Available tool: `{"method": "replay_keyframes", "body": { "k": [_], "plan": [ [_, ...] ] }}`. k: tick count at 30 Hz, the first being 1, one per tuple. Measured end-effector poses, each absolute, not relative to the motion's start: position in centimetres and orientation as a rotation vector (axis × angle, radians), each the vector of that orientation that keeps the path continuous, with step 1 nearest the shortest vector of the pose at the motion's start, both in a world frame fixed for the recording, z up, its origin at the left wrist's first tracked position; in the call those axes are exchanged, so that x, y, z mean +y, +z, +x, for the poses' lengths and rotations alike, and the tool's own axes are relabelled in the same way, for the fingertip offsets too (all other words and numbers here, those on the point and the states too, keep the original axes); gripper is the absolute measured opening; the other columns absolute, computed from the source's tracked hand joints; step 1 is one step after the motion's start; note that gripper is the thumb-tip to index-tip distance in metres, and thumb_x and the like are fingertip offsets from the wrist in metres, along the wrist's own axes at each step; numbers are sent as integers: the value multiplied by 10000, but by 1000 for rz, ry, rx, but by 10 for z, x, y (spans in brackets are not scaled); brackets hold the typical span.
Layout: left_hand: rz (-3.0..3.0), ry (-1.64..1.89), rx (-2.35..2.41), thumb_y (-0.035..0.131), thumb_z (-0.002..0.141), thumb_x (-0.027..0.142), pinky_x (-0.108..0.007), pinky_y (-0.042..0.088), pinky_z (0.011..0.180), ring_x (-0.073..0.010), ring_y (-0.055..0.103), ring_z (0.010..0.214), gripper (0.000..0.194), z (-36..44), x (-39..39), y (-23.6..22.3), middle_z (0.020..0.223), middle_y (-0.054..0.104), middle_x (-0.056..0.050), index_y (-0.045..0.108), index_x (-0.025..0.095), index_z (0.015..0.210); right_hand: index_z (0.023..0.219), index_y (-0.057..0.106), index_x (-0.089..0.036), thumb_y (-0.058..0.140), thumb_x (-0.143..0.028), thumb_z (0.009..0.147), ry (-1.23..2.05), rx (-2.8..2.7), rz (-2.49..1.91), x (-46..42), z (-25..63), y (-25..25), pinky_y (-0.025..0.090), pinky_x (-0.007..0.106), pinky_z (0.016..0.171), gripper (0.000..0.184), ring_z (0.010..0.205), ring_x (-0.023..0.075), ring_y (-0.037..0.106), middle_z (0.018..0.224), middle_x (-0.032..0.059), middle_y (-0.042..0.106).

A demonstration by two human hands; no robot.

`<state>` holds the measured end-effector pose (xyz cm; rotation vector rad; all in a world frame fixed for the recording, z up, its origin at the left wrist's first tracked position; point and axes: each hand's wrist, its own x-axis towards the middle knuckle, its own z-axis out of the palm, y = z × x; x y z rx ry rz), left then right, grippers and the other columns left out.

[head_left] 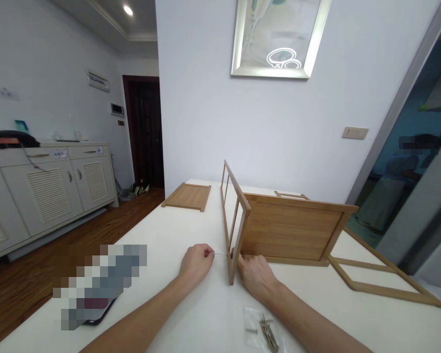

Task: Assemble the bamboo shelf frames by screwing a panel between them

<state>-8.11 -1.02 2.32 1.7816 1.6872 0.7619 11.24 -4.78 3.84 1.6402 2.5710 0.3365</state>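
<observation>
Head view: at far left, a pixelated item is lying on the white table. Beyond it, a flat wooden panel is resting. The left hand is pinching a thin rod in a narrow fingertip grip, the rod reaching to the upright wooden frame. The right hand is bracing near the frame's foot; its grip cannot be told. A bag of screws is lying nearer. The larger panel is standing against the frame; an open frame is lying rightmost.
</observation>
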Motion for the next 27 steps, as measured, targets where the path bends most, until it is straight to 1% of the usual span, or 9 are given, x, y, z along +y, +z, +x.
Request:
{"method": "replay_keyframes", "body": {
  "k": [3,8,12,16,21,23,24,25,27],
  "plan": [
    [1645,813,1623,592,797,201,-276,456,759,-191,660,844,126,-81,-10,24,822,735,-48,716,190,780,1316,433,-139,363,-31,869,328,2571,1651,-47,113,37,376,278,609,465,816,224,693,942,108,732],
    [1224,850,1366,515,793,162,-304,536,635,-169,680,630,72,-71,-22,26,834,722,-91,557,165,735,1298,435,-143,374,-46,879,324,2591,1675,-47,113,36,366,272,594,434,800,223,692,920,102,729],
    [921,889,1109,500,755,131,-358,584,750,-200,724,735,59,-61,-32,28,872,725,-135,477,175,722,1188,487,-159,377,-49,886,331,2585,1689,-46,113,36,364,266,583,340,778,215,693,905,103,724],
    [720,922,970,511,716,119,-410,585,824,-240,731,782,55,-58,-34,26,829,717,-159,487,167,704,1171,498,-158,379,-65,892,316,2585,1702,-45,113,37,378,269,588,317,777,218,690,926,115,716],
    [594,960,919,520,701,98,-383,580,848,-225,728,745,53,-59,-34,26,809,717,-171,524,146,680,1203,507,-173,404,-81,887,255,2630,1755,-50,115,41,378,267,607,345,801,217,682,952,107,710],
    [563,971,915,528,703,91,-371,584,826,-225,726,729,57,-58,-35,28,806,718,-181,536,136,668,1125,555,-185,420,-109,893,92,2766,1893,-53,116,39,368,263,618,279,782,204,669,926,89,711],
    [549,978,915,533,703,87,-365,587,809,-227,725,723,59,-58,-36,29,802,719,-186,543,129,663,1047,585,-188,434,-126,891,-70,2848,2011,-53,116,37,363,260,618,225,752,193,656,880,74,709],
    [534,987,915,537,703,82,-359,588,792,-231,724,718,63,-57,-37,30,796,718,-190,549,123,657,945,606,-186,465,-138,874,-346,2899,2164,-53,116,35,357,257,610,165,704,177,635,811,56,699],
    [512,1005,917,542,705,74,-344,588,760,-232,723,711,76,-57,-38,32,787,717,-195,557,115,643,751,600,-181,548,-147,799,-1120,2793,2433,-51,114,28,347,248,568,79,570,141,571,641,11,642]
  ]
}}
